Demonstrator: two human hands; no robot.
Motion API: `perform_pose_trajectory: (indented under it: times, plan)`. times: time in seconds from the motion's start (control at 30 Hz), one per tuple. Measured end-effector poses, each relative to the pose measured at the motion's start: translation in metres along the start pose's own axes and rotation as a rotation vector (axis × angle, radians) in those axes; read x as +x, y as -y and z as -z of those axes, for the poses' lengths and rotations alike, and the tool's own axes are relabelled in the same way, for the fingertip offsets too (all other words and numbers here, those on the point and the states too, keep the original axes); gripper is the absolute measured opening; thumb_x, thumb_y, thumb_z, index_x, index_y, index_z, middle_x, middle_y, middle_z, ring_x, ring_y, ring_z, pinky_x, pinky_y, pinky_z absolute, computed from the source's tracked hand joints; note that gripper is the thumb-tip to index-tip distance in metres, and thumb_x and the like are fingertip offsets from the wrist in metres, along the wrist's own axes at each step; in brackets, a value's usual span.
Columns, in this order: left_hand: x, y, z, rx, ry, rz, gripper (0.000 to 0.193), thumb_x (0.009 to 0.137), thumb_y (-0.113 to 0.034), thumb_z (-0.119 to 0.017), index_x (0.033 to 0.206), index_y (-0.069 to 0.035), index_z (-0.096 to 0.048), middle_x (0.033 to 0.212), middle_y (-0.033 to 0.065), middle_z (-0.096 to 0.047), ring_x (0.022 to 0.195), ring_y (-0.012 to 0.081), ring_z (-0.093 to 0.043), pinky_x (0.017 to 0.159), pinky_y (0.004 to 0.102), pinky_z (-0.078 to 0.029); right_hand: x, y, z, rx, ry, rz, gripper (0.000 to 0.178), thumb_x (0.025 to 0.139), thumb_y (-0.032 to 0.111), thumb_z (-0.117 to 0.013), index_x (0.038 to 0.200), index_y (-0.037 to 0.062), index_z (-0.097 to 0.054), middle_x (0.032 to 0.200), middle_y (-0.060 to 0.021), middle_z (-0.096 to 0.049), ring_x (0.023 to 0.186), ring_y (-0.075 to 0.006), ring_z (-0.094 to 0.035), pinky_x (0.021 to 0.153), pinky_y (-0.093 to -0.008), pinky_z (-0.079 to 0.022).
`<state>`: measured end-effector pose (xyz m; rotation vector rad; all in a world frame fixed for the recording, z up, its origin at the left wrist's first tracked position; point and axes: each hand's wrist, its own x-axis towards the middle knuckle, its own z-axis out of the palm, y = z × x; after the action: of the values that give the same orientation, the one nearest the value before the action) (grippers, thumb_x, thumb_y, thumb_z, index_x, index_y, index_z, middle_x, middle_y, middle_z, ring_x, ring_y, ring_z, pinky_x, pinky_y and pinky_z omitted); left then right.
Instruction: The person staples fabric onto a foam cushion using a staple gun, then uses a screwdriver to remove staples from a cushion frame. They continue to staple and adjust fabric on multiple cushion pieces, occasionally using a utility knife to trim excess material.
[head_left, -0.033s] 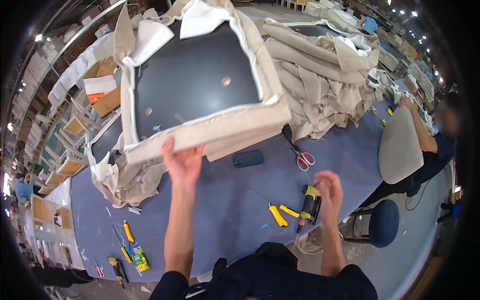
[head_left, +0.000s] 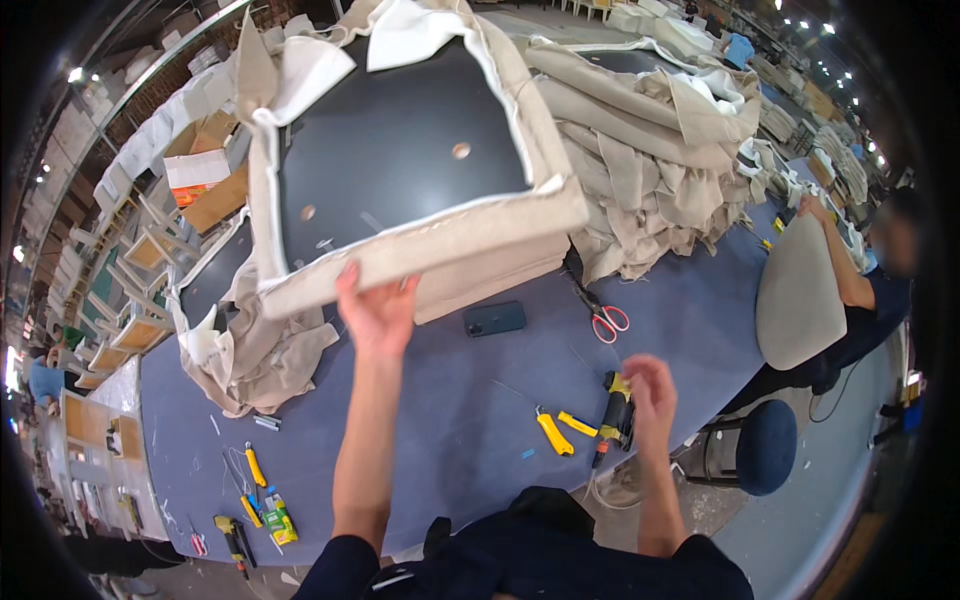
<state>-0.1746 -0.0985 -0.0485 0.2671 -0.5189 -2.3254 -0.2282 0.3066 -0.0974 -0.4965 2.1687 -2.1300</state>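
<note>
Beige upholstered seat cushion (head_left: 420, 262), turned underside out, leans above the table with its black board (head_left: 400, 150) and white padding edges showing. My left hand (head_left: 380, 312) grips its near edge, fingers on the fabric and thumb at the rim. Another cushion lies partly under it. My right hand (head_left: 650, 392) hangs over the right of the table, fingers loosely bent and apart, with nothing visible in it. Just beside and partly behind it lies a yellow and black staple gun (head_left: 614, 412).
A phone (head_left: 495, 318), red-handled scissors (head_left: 608, 322) and a yellow-handled tool (head_left: 553, 433) lie on the blue table (head_left: 450, 400). Beige covers pile up (head_left: 640, 150) at the back right. Crumpled fabric (head_left: 265, 345) sits left. A co-worker holds a grey cushion (head_left: 803, 295) at right.
My left hand and the cushion have shifted slightly to the right, the hand a little upward. My right hand has moved a little down and to the left.
</note>
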Motion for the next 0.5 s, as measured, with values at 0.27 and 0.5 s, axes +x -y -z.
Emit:
perform_pose_trajectory:
  times: [0.27, 0.5]
  plan:
    - [0.129, 0.18, 0.139, 0.058, -0.235, 0.26, 0.061, 0.098, -0.037, -0.08, 0.143, -0.007, -0.052, 0.142, 0.0132, -0.058, 0.135, 0.0288, -0.058, 0.113, 0.0478, -0.055, -0.007, -0.092, -0.021, -0.095, 0.023, -0.211, 0.023, 0.105, -0.002, -0.055, 0.124, -0.0007, -0.067, 0.113, -0.0064, -0.072, 0.095, -0.014, -0.069, 0.088, -0.0285, -0.054]
    - [0.107, 0.172, 0.167, 0.661, -0.062, 0.45, 0.063, 0.109, -0.062, -0.052, 0.135, -0.006, -0.067, 0.119, 0.0114, -0.078, 0.105, 0.0223, -0.074, 0.096, 0.0411, -0.06, 0.034, -0.114, -0.057, -0.159, 0.321, -0.18, 0.021, 0.106, 0.003, -0.058, 0.125, -0.0017, -0.068, 0.107, -0.0068, -0.075, 0.094, -0.0142, -0.07, 0.088, -0.0293, -0.055]
